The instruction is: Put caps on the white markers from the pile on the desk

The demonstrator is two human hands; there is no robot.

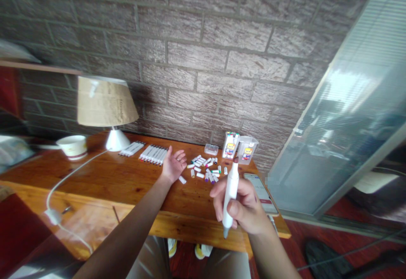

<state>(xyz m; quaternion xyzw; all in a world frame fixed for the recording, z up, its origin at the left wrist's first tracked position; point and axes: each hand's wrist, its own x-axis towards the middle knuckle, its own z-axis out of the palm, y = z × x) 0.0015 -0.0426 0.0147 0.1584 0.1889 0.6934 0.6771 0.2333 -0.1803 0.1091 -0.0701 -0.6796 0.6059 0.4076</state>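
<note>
My right hand (242,205) is raised over the front of the table, its fingers closed round a white marker (232,190). The marker stands almost upright, with a brown upper end and a grey lower end. Palm up, my left hand (174,165) rests at the table with fingers spread and nothing visible in it. Beside it lies a loose pile of white marker caps (203,168) with coloured ends. A row of white markers (154,154) lies left of that hand, and a second group of markers (132,148) lies farther left.
Two plastic marker cases (245,150) and a small clear box (211,149) stand at the back of the wooden table (127,186). A phone (261,192) lies at the right edge. On the left are a lamp (117,139), its cord and a paper cup (72,147).
</note>
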